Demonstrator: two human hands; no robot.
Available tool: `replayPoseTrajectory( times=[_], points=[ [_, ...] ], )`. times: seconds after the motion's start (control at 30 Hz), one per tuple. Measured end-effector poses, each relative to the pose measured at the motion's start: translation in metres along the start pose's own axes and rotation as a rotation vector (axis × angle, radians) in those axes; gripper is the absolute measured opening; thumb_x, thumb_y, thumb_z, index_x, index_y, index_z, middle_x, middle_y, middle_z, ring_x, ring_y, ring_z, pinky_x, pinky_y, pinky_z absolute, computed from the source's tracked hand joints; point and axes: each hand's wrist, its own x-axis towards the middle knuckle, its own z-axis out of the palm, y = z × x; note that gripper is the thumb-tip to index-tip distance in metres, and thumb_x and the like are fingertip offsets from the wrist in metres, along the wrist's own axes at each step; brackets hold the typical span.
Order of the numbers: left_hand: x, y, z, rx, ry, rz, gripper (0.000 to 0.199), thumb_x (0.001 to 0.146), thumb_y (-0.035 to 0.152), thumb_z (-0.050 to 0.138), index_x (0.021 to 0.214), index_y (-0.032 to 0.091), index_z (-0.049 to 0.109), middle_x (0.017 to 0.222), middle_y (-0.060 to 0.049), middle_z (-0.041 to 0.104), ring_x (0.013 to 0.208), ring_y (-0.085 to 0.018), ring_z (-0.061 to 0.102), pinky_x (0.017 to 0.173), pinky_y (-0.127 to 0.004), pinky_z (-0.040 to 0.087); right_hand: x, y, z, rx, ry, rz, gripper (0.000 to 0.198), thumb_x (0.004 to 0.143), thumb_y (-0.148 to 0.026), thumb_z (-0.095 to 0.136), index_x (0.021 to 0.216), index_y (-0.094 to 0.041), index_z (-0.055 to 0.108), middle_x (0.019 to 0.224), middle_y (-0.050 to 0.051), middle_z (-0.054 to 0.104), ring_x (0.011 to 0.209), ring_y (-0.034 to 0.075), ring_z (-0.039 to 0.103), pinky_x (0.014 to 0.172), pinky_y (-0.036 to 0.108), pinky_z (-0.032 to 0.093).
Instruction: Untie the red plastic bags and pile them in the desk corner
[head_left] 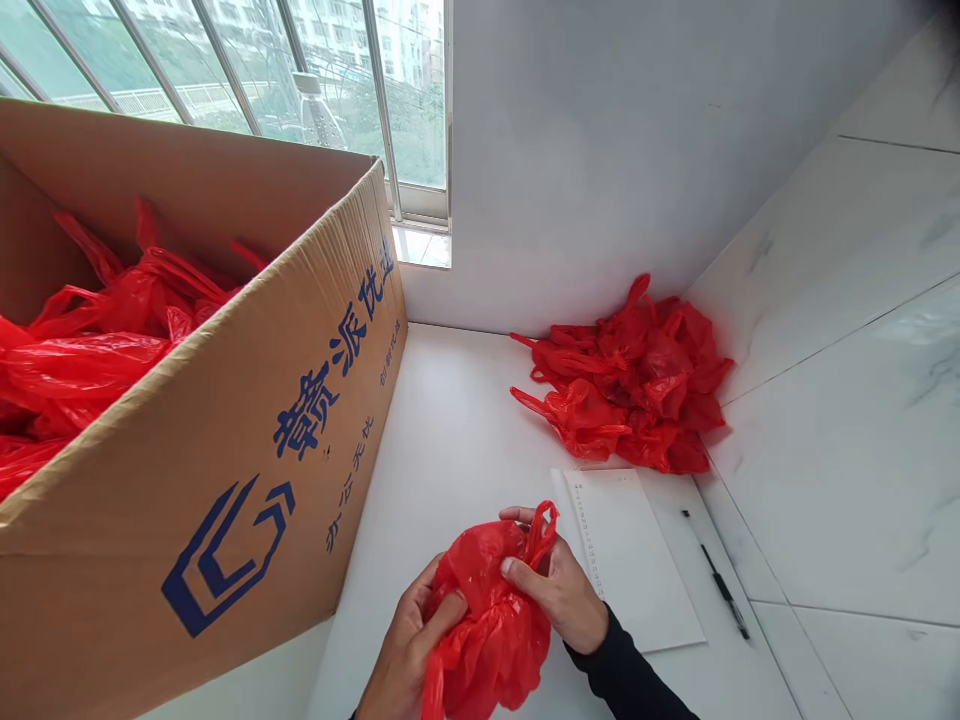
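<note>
Fingers of the left hand [412,632] and right hand [564,596] are closed on a crumpled red bag [491,640], held over the white table [457,420] between a cardboard box [225,430] and a notepad [641,570]. On the box, 赣派优 and a less legible fourth character are printed in blue, with 办公无忧 below, beside a hexagonal logo [225,580]. More bags [97,350] are contained inside; others are heaped [637,390] against the wall [840,480]. The notepad's tiny print cannot be read; a black pen [724,588] is laid nearby.

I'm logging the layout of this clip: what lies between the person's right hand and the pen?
In the head view, a white paper pad lies there, between the right hand on the red bag and the pen.
</note>
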Motion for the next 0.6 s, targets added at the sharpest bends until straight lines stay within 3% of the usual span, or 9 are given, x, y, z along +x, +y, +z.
replayPoseTrajectory(
  times=[0.13, 0.2, 0.3, 0.43, 0.6],
  points=[
    [-0.003, 0.004, 0.009, 0.066, -0.069, 0.041, 0.050, 0.065, 0.025, 0.085, 0.113, 0.021, 0.071, 0.106, -0.009, 0.074, 0.093, -0.029, 0.070, 0.082, -0.035, 0.056, 0.001, 0.001, 0.000, -0.078, -0.046, -0.032, 0.036, 0.085, -0.040, 0.070, 0.114, -0.020, 0.059, 0.101, 0.006, 0.069, 0.095, 0.025, 0.065, 0.091, 0.043, 0.049],
    [-0.003, 0.006, 0.012, 0.041, -0.002, 0.021, 0.045, 0.065, 0.024, 0.085, 0.107, 0.018, 0.072, 0.097, -0.009, 0.075, 0.088, -0.029, 0.071, 0.079, -0.035, 0.057, 0.000, -0.001, 0.002, -0.087, -0.061, -0.020, 0.032, 0.086, -0.040, 0.069, 0.110, -0.019, 0.062, 0.101, 0.007, 0.069, 0.096, 0.026, 0.065, 0.092, 0.043, 0.049],
    [-0.002, 0.006, 0.011, 0.003, 0.111, -0.034, 0.042, 0.065, 0.031, 0.086, 0.102, 0.016, 0.072, 0.091, -0.009, 0.076, 0.083, -0.029, 0.072, 0.074, -0.036, 0.058, -0.001, -0.003, 0.004, -0.037, -0.061, 0.040, 0.044, 0.087, -0.041, 0.069, 0.124, -0.020, 0.055, 0.100, 0.006, 0.069, 0.097, 0.026, 0.067, 0.092, 0.043, 0.049],
    [-0.001, -0.002, -0.003, -0.050, 0.162, -0.103, 0.046, 0.067, 0.042, 0.085, 0.106, 0.022, 0.072, 0.102, -0.009, 0.075, 0.094, -0.032, 0.071, 0.079, -0.038, 0.058, -0.001, -0.002, 0.005, -0.047, -0.011, 0.048, 0.048, 0.085, -0.045, 0.071, 0.124, -0.020, 0.056, 0.096, 0.006, 0.069, 0.092, 0.026, 0.067, 0.088, 0.043, 0.051],
    [0.000, -0.010, -0.017, -0.167, 0.141, 0.050, 0.044, 0.067, 0.040, 0.083, 0.107, 0.026, 0.073, 0.121, -0.007, 0.070, 0.116, -0.035, 0.062, 0.094, -0.039, 0.054, 0.001, 0.003, 0.002, 0.022, 0.028, 0.055, 0.059, 0.090, -0.050, 0.064, 0.137, -0.021, 0.045, 0.104, 0.008, 0.069, 0.102, 0.027, 0.065, 0.096, 0.045, 0.048]
  ],
)
